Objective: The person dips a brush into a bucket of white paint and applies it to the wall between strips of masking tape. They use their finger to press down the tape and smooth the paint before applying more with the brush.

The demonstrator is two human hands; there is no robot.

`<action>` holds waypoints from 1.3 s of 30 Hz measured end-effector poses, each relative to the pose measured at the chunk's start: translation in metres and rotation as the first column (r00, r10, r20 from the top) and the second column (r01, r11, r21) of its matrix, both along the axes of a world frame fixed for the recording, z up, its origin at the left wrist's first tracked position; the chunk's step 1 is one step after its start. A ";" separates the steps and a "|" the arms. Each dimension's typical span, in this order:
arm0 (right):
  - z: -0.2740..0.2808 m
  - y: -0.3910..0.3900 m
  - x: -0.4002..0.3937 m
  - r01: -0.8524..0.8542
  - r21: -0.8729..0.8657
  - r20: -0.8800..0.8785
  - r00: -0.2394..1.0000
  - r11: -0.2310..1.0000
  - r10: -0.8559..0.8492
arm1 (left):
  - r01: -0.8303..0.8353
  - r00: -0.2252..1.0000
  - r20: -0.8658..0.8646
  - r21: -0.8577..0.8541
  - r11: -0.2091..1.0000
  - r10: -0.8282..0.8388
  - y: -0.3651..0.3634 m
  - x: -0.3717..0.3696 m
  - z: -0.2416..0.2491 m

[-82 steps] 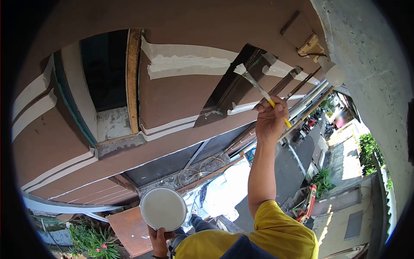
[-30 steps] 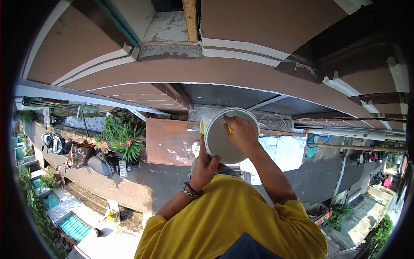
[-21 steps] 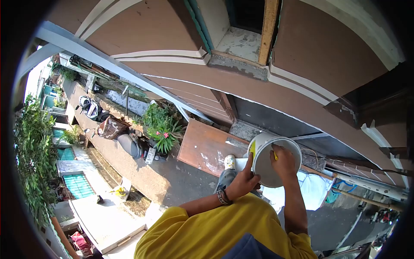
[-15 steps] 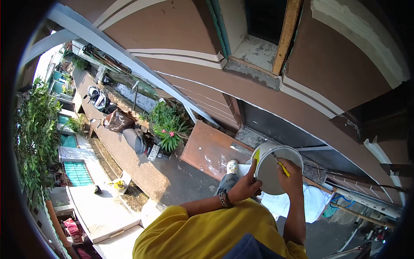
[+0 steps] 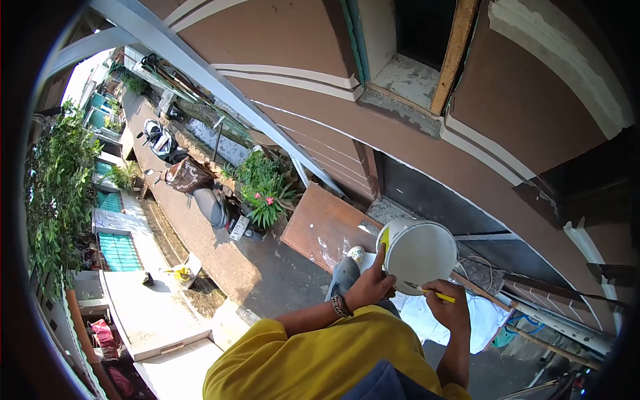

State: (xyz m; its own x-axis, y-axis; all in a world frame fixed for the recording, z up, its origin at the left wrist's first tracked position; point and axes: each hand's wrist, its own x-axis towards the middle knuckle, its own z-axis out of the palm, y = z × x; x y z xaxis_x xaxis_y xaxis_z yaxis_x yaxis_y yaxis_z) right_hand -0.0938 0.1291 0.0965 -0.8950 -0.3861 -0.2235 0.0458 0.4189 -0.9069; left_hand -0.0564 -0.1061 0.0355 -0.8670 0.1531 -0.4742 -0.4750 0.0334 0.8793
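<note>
left hand [image 5: 368, 288] grips the white pail [image 5: 418, 252]; right hand [image 5: 448, 308], just below, pinches a brush [image 5: 427, 293]

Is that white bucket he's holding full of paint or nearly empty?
Cannot tell how full. The bucket is tipped toward the camera and its inside looks evenly white, with the brush at its rim.

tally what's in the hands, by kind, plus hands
Buckets: 1, white bucket, in the left hand
Brushes: 1, yellow-handled brush, in the right hand
Hands: 2
Total: 4
</note>
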 end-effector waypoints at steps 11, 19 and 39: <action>0.005 0.011 0.013 0.003 -0.054 -0.136 0.991 0.999 -0.011 | -0.042 0.993 0.119 0.208 0.977 0.017 -0.018 -0.005 -0.001; 0.013 0.018 0.023 0.163 -0.068 -0.092 0.981 0.984 -0.169 | -0.062 0.991 0.128 0.275 0.959 0.027 -0.022 -0.019 -0.001; 0.027 0.024 -0.016 0.332 -0.857 -0.033 0.727 0.393 -0.686 | -0.027 0.986 0.161 0.342 0.939 -0.031 -0.009 -0.042 0.028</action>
